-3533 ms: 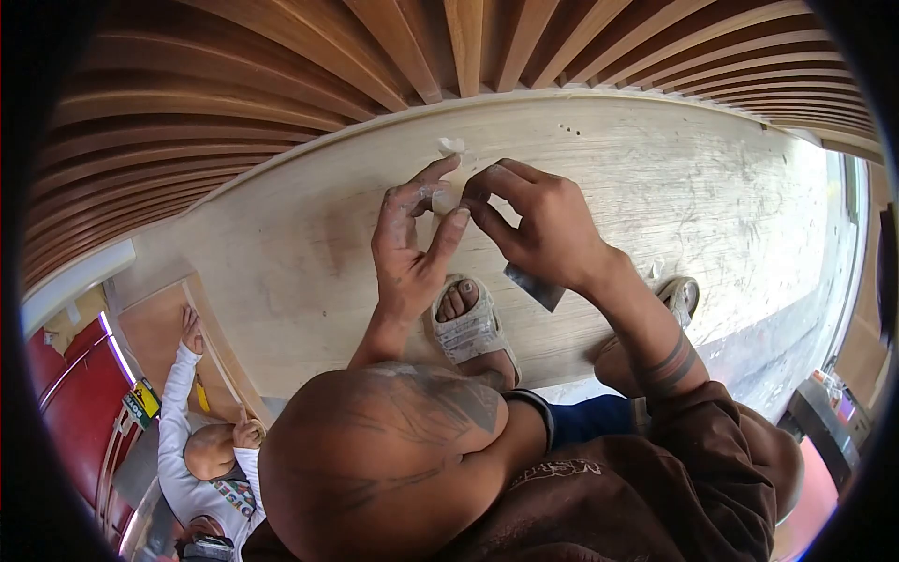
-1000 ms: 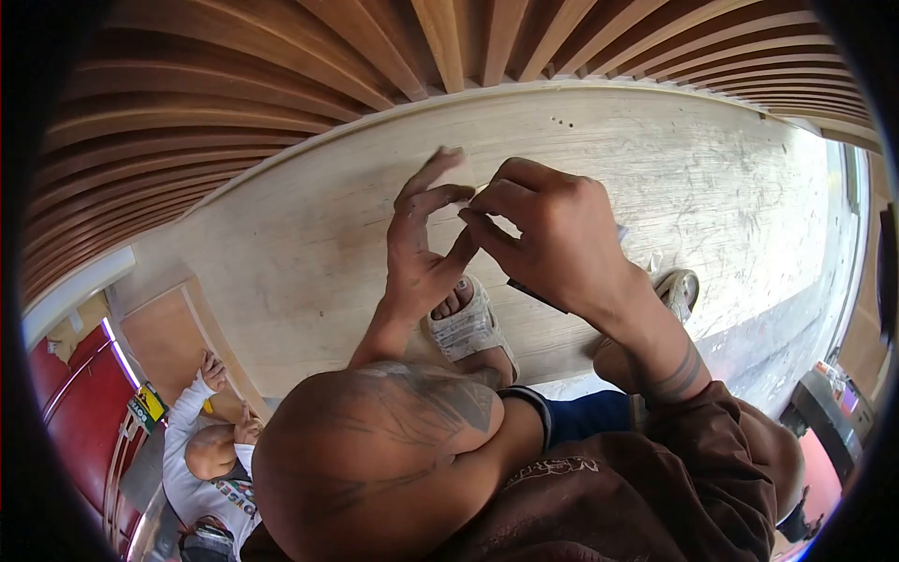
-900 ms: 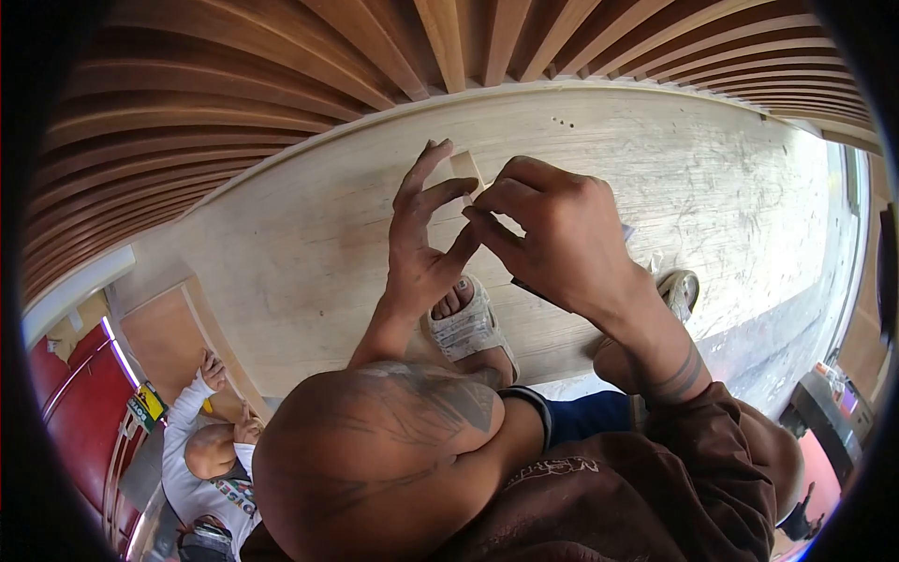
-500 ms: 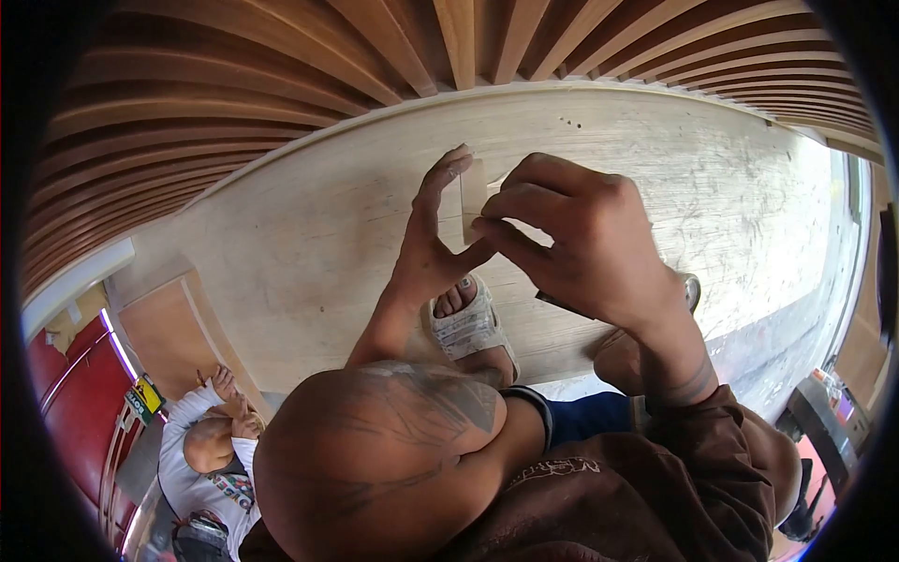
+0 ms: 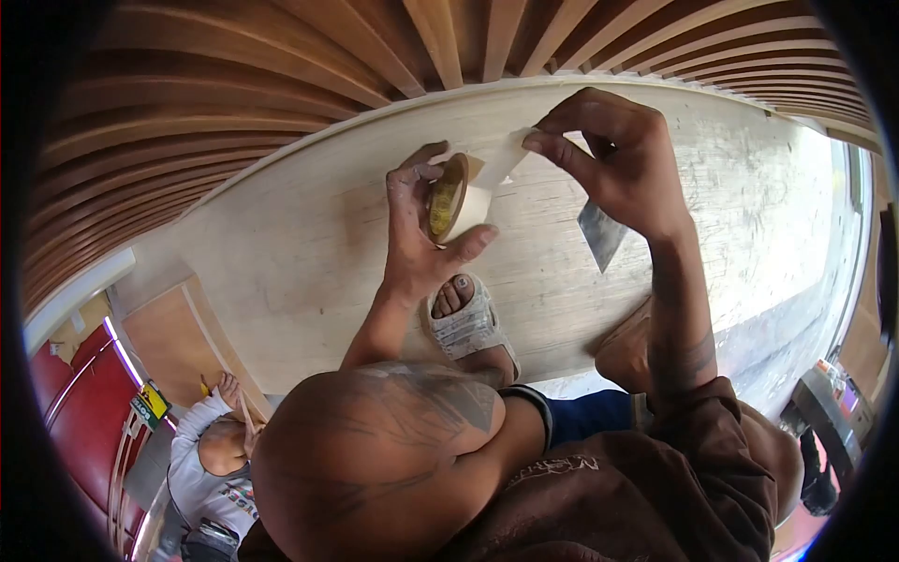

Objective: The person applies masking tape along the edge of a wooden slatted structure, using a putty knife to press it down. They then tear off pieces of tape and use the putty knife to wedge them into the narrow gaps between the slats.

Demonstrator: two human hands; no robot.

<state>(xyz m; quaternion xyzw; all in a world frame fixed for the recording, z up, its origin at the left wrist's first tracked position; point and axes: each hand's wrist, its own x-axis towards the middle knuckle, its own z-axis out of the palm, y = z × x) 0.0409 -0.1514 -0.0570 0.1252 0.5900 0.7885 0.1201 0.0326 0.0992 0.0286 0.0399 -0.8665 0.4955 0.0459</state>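
My left hand (image 5: 409,211) grips a roll of masking tape (image 5: 477,208), its thumb below and its fingers along the far side. The roll is tilted, with a yellowish inside to its ring. A pale strip of tape (image 5: 506,161) stretches from the roll up to my right hand (image 5: 623,155), which pinches its end between thumb and forefinger. Below the right palm juts a flat grey metal blade (image 5: 602,236), like a putty knife; its handle is hidden by the hand. Both hands are above a light wooden board (image 5: 318,253).
Brown wooden slats (image 5: 449,42) line the board's far edge. My sandalled foot (image 5: 468,318) rests on the board. At lower left, another person in a white top (image 5: 211,478) sits near a brown panel (image 5: 169,328). Dark equipment (image 5: 824,412) stands at lower right.
My right hand has moved up and right, drawing out a strip of tape. The left hand has turned the roll, so its ring now shows. The metal blade has come into fuller view.
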